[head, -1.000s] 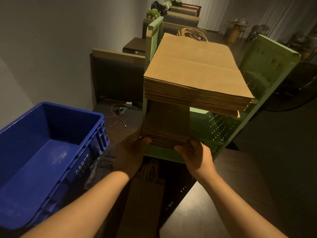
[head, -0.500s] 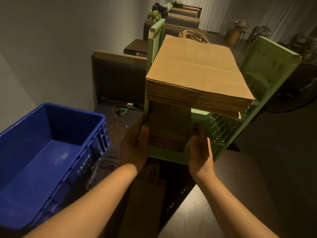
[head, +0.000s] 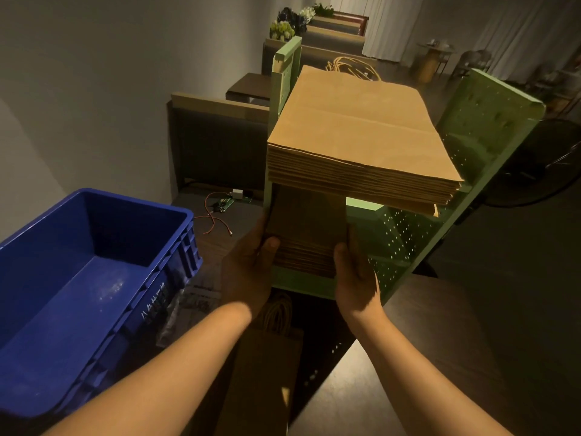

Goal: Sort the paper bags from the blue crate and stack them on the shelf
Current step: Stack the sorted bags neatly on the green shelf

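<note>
Stacking step. Left hand (head: 248,265) and right hand (head: 355,275) clasp the small bag stack (head: 306,237) between their fingers on the green shelf's (head: 490,127) lower tier; large bags (head: 361,136) lie above, the emptied blue crate (head: 94,278) left. Next, likely: square edges, release.

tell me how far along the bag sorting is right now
Mostly done, it seems. The blue crate shows only its bare floor, and a tall stack of large paper bags lies on the green shelf's top level. In hand: the left hand and right hand hold a smaller stack at the lower level. Left: one loose bag lying below the shelf.
</note>
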Action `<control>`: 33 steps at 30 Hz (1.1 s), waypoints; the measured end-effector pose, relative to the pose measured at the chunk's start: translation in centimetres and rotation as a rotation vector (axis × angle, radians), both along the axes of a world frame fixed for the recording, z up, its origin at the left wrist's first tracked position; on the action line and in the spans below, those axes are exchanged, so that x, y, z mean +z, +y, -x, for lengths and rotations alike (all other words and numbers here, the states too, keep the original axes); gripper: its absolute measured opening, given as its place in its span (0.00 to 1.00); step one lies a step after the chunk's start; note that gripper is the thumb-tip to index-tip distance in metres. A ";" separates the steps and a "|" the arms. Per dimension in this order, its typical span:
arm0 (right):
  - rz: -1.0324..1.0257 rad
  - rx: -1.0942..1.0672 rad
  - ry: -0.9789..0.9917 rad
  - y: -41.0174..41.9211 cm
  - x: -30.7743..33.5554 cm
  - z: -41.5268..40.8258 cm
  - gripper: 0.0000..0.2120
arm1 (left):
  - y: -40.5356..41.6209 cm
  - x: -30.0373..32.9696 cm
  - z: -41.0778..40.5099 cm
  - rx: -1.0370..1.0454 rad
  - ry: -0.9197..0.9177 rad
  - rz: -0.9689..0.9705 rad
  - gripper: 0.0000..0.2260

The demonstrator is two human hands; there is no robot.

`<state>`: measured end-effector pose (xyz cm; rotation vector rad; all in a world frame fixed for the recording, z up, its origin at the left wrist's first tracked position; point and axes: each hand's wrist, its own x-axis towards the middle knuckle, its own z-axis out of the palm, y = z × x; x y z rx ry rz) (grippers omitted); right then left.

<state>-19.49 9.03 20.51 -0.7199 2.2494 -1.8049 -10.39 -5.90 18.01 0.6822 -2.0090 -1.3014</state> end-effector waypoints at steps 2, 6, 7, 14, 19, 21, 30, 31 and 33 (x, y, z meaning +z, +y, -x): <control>0.004 0.013 -0.034 0.0 -0.2 -0.1 0.20 | -0.1 -0.3 0.0 -0.013 -0.027 0.011 0.16; -0.035 0.021 -0.045 0.0 -0.7 0.0 0.28 | -0.2 -1.1 -0.2 0.000 -0.075 0.039 0.15; -0.042 0.033 -0.031 0.2 -0.7 0.0 0.31 | -0.4 -1.1 -0.2 0.005 -0.078 0.018 0.16; 0.039 0.018 -0.014 1.0 -1.0 -0.6 0.14 | 0.0 -0.8 -1.2 -0.011 0.016 -0.151 0.16; -0.019 -0.092 -0.030 2.8 -3.8 -1.3 0.09 | -0.4 -4.7 -3.4 0.094 0.044 -0.391 0.28; -0.133 -0.119 -0.077 3.5 -5.1 -2.0 0.19 | -0.9 -7.1 -4.9 0.080 -0.072 -0.412 0.16; -0.431 -0.097 -0.557 6.7 -13.9 -6.5 0.05 | 0.9 -16.9 -8.1 0.044 -0.566 -0.499 0.22; -0.475 -0.092 -0.618 7.0 -15.1 -6.8 0.04 | 1.2 -17.7 -8.3 0.024 -0.588 -0.494 0.24; -0.536 -0.090 -0.731 7.4 -17.1 -7.4 0.08 | 1.9 -18.7 -8.6 0.020 -0.594 -0.483 0.26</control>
